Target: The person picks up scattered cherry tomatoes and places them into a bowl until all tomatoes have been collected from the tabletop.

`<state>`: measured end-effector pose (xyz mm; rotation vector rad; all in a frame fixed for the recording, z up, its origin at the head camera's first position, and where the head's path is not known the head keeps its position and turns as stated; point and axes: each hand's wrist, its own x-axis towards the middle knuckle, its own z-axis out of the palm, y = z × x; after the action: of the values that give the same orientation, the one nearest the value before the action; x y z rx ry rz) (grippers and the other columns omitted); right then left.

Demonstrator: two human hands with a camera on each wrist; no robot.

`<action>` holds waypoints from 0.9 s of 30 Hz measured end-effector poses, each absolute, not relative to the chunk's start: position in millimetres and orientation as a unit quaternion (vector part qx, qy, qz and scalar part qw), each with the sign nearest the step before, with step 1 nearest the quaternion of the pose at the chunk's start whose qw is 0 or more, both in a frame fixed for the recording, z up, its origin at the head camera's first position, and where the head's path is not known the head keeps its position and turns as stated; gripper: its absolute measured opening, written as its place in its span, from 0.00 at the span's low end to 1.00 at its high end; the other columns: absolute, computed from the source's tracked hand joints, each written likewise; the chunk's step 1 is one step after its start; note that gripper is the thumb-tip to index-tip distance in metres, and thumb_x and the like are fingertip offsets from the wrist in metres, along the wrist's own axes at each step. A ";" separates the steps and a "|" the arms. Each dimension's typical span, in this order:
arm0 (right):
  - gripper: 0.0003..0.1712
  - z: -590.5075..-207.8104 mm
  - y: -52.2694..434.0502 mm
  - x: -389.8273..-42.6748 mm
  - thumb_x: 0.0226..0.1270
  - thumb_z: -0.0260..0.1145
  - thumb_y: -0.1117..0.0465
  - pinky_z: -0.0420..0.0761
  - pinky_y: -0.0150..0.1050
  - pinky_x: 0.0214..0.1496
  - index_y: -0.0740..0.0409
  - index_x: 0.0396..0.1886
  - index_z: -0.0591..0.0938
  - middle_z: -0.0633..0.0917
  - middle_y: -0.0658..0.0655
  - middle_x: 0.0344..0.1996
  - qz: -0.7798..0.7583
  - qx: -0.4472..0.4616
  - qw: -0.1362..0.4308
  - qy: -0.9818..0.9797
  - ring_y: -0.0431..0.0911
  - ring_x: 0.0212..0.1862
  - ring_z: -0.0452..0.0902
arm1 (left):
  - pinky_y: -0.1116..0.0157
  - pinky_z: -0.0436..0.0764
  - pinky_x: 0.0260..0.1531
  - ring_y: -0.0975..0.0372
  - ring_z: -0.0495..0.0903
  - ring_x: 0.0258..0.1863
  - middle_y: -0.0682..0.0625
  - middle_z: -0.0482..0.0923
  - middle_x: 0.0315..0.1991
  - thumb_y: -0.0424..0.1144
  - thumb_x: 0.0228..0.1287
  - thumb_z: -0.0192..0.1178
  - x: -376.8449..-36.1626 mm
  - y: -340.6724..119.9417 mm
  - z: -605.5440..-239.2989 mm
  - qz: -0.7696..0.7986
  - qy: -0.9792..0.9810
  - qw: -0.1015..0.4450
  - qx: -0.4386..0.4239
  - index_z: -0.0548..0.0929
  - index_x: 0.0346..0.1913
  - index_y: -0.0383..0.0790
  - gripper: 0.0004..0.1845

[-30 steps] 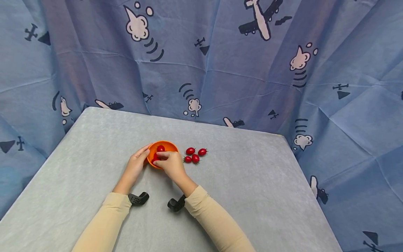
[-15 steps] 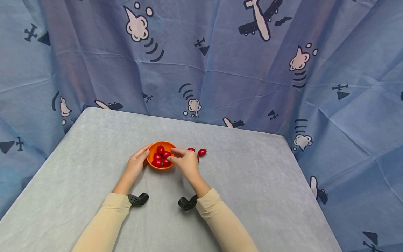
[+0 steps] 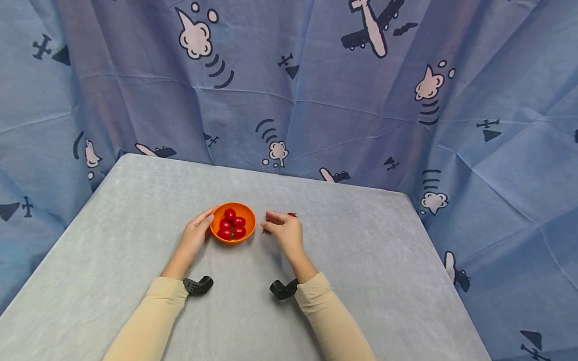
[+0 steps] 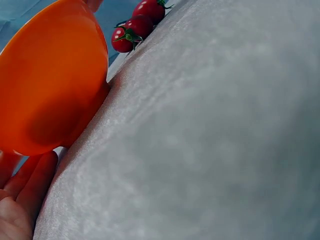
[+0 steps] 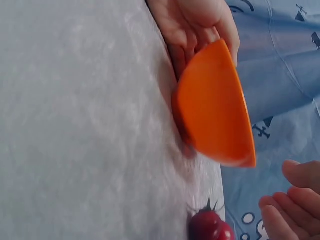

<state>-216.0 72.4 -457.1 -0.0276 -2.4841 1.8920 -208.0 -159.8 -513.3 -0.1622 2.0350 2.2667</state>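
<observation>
An orange bowl (image 3: 248, 231) stands on the cloth-covered table, with several small red tomatoes (image 3: 225, 233) inside. My left hand (image 3: 194, 235) holds it at the left side, thumb at the rim and fingers against the outer wall. Over the loose tomatoes to the right of the bowl hovers my right hand (image 3: 289, 235), thumb and fingers apart, nothing between them. It hides most of these in the head view; one tomato (image 3: 292, 214) peeks out behind the knuckles. The left wrist view shows several loose tomatoes (image 4: 140, 25) with green stems beyond the bowl.
Pale grey cloth covers the table (image 3: 361, 250). A blue curtain (image 3: 253, 90) printed with planes hangs behind the far edge. Each wrist carries a black camera mount (image 3: 198, 286), close above the cloth.
My right hand has come out of the bowl and moved right to above the loose tomatoes, uncovering those in the bowl. The left hand and the bowl have stayed put.
</observation>
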 end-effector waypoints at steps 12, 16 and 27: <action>0.17 -465.5 90.1 -220.2 0.55 0.76 0.66 0.86 0.29 0.40 0.64 0.47 0.88 0.90 0.63 0.43 0.566 -0.046 0.044 -0.822 0.47 0.42 0.87 | 0.75 0.70 0.67 0.59 0.63 0.74 0.46 0.63 0.76 0.41 0.80 0.44 -208.3 -159.7 -513.6 0.738 0.672 0.044 -0.050 0.65 0.74 0.38 0.25; 0.18 -470.1 95.2 -222.8 0.55 0.75 0.67 0.85 0.28 0.37 0.65 0.47 0.88 0.90 0.64 0.43 0.572 -0.058 0.045 -0.817 0.47 0.40 0.88 | 0.71 0.68 0.69 0.59 0.63 0.74 0.47 0.63 0.76 0.41 0.80 0.44 -208.1 -160.1 -513.5 0.736 0.674 0.044 -0.050 0.65 0.74 0.38 0.25; 0.18 -482.0 105.5 -225.5 0.57 0.75 0.66 0.87 0.38 0.48 0.65 0.48 0.88 0.89 0.63 0.45 0.561 -0.067 0.049 -0.824 0.52 0.51 0.86 | 0.66 0.65 0.72 0.60 0.62 0.75 0.47 0.63 0.76 0.42 0.80 0.44 -207.4 -160.5 -512.6 0.734 0.676 0.045 -0.054 0.66 0.74 0.39 0.25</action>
<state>-225.5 105.5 -482.0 -0.2036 -2.5108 1.7079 -207.4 -160.5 -512.6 -0.1651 2.0648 2.2419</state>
